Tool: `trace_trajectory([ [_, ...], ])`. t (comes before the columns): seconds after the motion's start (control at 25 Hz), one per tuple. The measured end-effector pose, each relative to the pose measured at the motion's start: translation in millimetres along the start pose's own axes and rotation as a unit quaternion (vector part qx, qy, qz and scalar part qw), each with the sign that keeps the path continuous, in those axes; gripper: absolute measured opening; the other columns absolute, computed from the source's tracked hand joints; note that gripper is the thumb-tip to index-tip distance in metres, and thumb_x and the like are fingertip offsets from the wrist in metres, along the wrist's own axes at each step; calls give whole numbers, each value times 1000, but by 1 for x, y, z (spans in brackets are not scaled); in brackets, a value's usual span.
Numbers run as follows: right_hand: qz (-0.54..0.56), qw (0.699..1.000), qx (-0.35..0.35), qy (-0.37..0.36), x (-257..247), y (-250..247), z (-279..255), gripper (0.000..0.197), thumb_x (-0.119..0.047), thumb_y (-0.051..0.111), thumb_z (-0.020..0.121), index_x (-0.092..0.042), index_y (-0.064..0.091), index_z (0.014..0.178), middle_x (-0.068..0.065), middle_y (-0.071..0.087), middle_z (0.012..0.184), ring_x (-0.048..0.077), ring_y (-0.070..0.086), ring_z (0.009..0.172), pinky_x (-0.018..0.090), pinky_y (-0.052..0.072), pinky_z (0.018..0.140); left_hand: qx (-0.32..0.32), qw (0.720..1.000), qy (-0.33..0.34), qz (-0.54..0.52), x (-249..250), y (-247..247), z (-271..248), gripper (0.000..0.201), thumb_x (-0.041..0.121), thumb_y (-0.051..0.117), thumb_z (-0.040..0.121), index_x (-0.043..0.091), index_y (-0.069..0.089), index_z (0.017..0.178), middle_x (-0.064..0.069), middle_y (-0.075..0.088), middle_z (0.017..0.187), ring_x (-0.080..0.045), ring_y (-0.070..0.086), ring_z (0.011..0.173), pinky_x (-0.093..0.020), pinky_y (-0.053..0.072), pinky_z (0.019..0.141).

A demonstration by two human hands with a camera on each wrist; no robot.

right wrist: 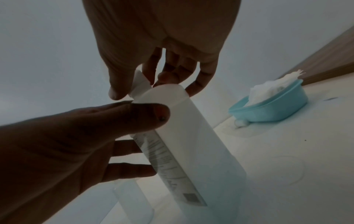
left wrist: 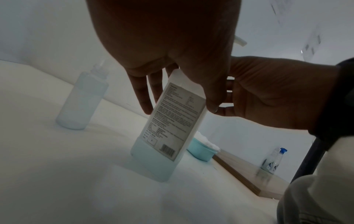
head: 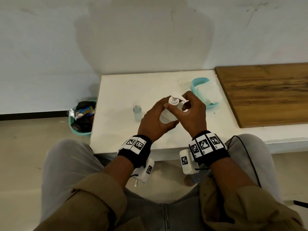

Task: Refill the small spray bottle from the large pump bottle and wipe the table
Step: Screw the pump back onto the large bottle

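The large white pump bottle (head: 167, 118) stands on the white table (head: 120, 90), with pale blue liquid low in it (left wrist: 153, 159). My left hand (head: 160, 114) grips its body, thumb on the near face (right wrist: 151, 115) and the other fingers behind. My right hand (head: 179, 108) pinches the white collar (right wrist: 140, 84) under the pump head (head: 176, 97) between thumb and fingers. The small translucent spray bottle (head: 137, 111) stands just left of my hands, its neck without a cap (left wrist: 82, 101). A blue bowl (head: 196, 84) holding a white cloth (head: 206, 92) sits behind my right hand.
A wooden board (head: 266, 94) covers the right side of the surface, and a clear bottle with a blue cap (left wrist: 273, 160) stands on it. A green basin full of rubbish (head: 81, 117) sits on the floor left of the table. My knees are against the table's near edge.
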State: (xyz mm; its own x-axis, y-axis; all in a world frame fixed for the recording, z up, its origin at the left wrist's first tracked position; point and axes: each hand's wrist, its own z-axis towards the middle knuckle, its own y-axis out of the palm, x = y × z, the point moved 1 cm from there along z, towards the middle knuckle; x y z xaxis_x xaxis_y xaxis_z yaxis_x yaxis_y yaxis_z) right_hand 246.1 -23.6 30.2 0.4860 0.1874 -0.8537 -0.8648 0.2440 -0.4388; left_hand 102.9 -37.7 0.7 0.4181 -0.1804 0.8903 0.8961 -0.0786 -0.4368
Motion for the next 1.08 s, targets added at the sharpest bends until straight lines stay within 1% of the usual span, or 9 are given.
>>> trace_trajectory([
  [0.08,5,1000,-1,-6,2,-2,2,38,-43,84,72,-18,56,80,-8,57,71,9,49,61,14,40,55,1,1000,-9,1,3,1,2,72,41,78,76,40,44,139,21,52,140,-3,53,124,-38,53,97],
  [0.2,27,998,-51,-35,7,-10,8,27,-31,79,80,-16,68,100,-6,66,93,2,56,71,16,46,64,0,1000,-22,7,4,0,5,75,40,79,74,39,44,140,19,52,140,-6,53,125,-40,52,98],
  [0.28,17,993,-104,-59,8,-14,11,28,-23,73,86,-12,67,111,-4,64,102,-4,55,76,17,45,68,-6,999,-30,9,3,0,6,77,37,81,73,35,44,141,16,53,140,-7,53,124,-39,50,100],
  [0.44,-3,979,-183,-86,4,-18,13,40,-14,64,93,-13,58,132,-6,62,112,-10,52,81,8,38,73,-7,999,-40,4,0,-1,5,76,36,81,72,35,46,140,15,56,137,-8,55,122,-40,51,99],
  [0.6,37,992,-114,-35,3,-18,12,32,-29,80,79,-17,66,106,-5,68,95,8,57,70,25,50,67,1,999,-38,3,0,1,4,75,36,81,72,38,46,138,18,55,136,-6,55,122,-38,53,98],
  [0.72,26,998,-58,-4,3,-8,6,41,-43,85,69,-20,57,88,-3,64,77,17,57,65,27,47,59,17,999,-41,1,0,2,4,71,35,81,72,41,48,134,19,58,133,-4,56,121,-38,53,97],
  [0.84,30,996,-80,-30,3,-11,6,40,-41,83,74,-23,58,100,-9,63,88,9,56,70,25,48,64,15,999,-43,-4,-1,3,4,71,35,81,71,42,48,134,19,58,132,-6,58,120,-40,54,96],
  [0.96,37,988,-132,-74,4,-18,7,42,-21,73,87,-19,59,127,-12,61,111,-5,56,84,9,45,74,12,999,-48,-2,-2,4,4,75,38,80,70,40,46,137,20,56,134,-7,57,120,-41,54,96],
  [1.08,36,992,-112,-51,4,-12,7,36,-15,73,86,-13,64,121,-12,64,102,-5,56,77,4,40,74,16,999,-49,-3,-3,5,3,75,38,80,70,40,47,137,21,56,134,-7,57,120,-41,54,96],
])
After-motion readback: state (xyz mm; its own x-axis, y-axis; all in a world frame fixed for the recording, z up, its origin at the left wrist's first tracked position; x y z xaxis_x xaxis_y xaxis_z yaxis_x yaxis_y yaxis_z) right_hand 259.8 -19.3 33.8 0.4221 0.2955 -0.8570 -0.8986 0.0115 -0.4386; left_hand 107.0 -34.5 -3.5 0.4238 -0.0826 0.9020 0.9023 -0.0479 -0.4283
